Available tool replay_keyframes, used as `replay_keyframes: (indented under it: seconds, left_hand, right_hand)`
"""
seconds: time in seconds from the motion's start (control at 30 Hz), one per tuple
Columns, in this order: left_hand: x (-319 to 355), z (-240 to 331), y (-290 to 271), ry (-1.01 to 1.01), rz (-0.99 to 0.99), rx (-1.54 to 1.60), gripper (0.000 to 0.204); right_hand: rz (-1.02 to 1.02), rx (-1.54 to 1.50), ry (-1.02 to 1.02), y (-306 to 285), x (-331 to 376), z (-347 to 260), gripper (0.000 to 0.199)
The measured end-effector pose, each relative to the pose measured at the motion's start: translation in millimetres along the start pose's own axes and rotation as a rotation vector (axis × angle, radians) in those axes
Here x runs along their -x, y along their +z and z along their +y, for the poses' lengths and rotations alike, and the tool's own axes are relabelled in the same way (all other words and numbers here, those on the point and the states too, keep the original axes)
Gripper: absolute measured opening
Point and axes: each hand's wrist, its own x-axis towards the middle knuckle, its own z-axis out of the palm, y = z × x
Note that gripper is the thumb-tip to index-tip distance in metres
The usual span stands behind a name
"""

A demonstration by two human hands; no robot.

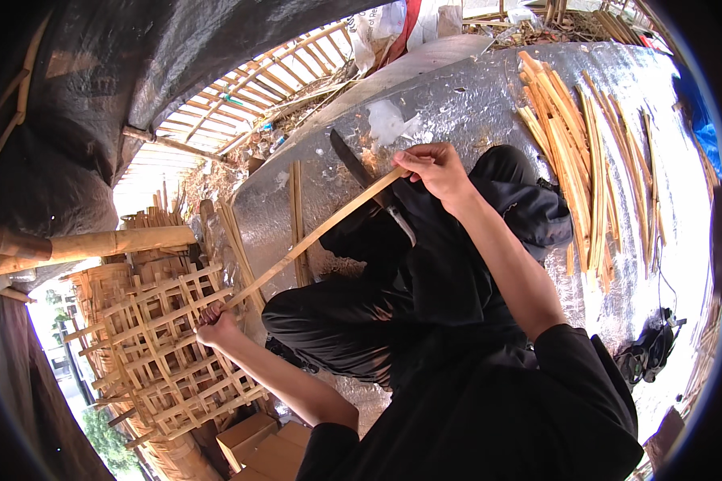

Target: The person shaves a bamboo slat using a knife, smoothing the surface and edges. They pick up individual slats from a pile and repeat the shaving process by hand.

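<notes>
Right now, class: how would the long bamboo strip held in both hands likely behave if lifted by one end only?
The bamboo strip looks thin and long, so it would probably sag and spring. It seems light: the left hand and right hand grip it at its ends. Flat, so unlikely to roll.

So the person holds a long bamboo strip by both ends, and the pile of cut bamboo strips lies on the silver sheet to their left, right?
Not quite. The pile of cut bamboo strips lies on the silver sheet to the person's right, not their left, as the head view shows. The rest holds: the left hand and right hand hold the long bamboo strip by its two ends.
</notes>
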Motion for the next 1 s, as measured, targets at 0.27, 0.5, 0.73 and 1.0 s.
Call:
replay_keyframes:
  seconds: [0.27, 0.5, 0.73, 1.0]
  left_hand:
    - [8, -2, 8, -0.051, 0.165, 0.004, 0.047]
    - [-9, 27, -7, -0.004, 0.123, 0.077, 0.049]
    - [-28, -4, -31, -0.083, 0.091, 0.211, 0.044]
    - [85, -126, -14, -0.456, -0.34, 0.105, 0.038]
  right_hand:
    - [0.454, 0.137, -0.315, -12, -15, -1, 0.023]
    - [0.066, 0.86, -0.857, -33, 0, -32, 0.021]
    - [-0.153, 0.262, 0.179, -3, 7, -15, 0.089]
    - [0.022, -0.514, -0.214, 81, 6, -70, 0.03]
